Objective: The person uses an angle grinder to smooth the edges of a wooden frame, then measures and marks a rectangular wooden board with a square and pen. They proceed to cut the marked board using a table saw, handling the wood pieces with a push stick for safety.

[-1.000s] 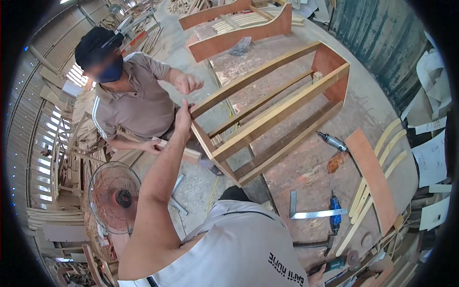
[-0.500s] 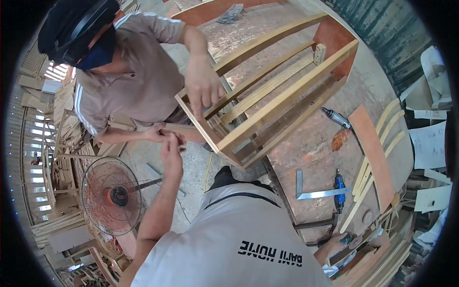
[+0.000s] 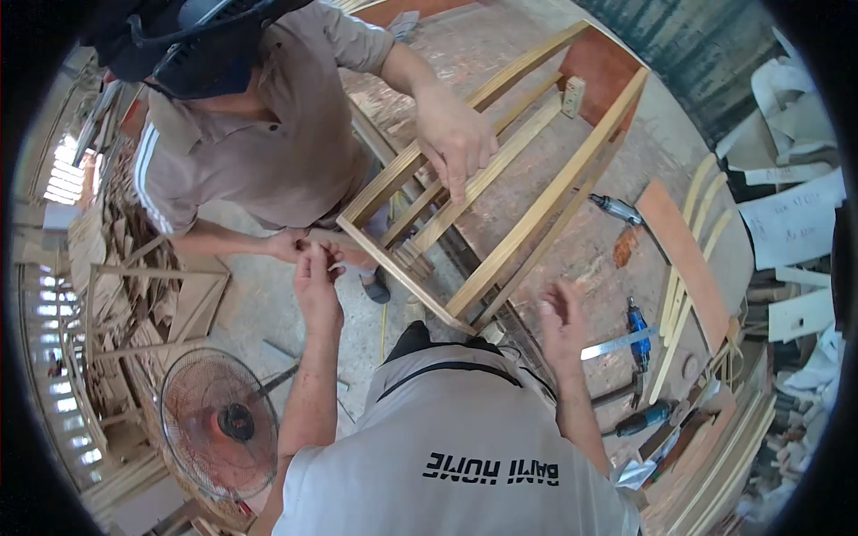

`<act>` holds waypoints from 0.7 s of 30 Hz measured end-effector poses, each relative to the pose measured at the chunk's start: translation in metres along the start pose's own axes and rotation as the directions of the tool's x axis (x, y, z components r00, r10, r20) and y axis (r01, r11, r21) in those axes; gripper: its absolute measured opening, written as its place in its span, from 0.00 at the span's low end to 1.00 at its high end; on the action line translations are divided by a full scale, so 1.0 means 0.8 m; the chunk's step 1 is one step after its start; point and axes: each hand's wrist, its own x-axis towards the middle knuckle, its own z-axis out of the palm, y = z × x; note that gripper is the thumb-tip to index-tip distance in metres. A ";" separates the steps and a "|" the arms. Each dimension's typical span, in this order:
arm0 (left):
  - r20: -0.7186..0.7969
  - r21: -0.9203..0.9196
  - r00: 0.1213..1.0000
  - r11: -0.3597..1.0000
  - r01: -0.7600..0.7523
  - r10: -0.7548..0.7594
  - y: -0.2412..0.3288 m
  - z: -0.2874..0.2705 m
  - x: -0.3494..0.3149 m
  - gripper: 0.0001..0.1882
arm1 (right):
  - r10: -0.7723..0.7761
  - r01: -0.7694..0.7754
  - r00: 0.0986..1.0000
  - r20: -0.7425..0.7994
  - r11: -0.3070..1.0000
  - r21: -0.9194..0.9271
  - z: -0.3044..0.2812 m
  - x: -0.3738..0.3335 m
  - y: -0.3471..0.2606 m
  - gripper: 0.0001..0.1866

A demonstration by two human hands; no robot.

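My left hand (image 3: 317,290) is raised beside the near left corner of a wooden frame (image 3: 527,250), its fingers curled together. Whatever they hold, if anything, is too small to make out. Right beside it is a co-worker's hand (image 3: 290,243). The co-worker's other hand (image 3: 456,143) reaches over the frame with a finger pointing down at an inner slat (image 3: 509,170). My right hand (image 3: 560,326) hovers by the frame's near right side, above the table, fingers loosely bent and apart. The frame has long pale rails and a reddish-brown end panel (image 3: 601,76).
On the worktable (image 3: 536,223) lie a grey air tool (image 3: 617,209), a blue air tool (image 3: 638,332), a metal square (image 3: 617,344), a brown board (image 3: 684,255) and curved strips. A dark teal tool (image 3: 645,417) lies nearer me. A fan (image 3: 219,424) stands left.
My right hand has come from the lower right tools to beside the frame, leaving the teal tool behind. The co-worker's pointing hand has shifted right along the frame.
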 end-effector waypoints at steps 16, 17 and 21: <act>0.571 0.228 0.777 0.961 0.159 -0.264 0.076 0.127 0.134 0.22 | 0.117 -0.125 0.983 0.141 0.991 0.052 0.077 -0.043 -0.049 0.28; 0.599 0.296 0.752 0.949 0.110 -0.274 0.077 0.128 0.136 0.22 | 0.109 -0.120 0.982 0.154 0.991 0.065 0.079 -0.043 -0.053 0.29; 0.673 0.444 0.659 0.896 0.005 -0.337 0.077 0.127 0.132 0.28 | 0.103 -0.109 0.979 0.179 0.994 0.025 0.088 -0.046 -0.065 0.29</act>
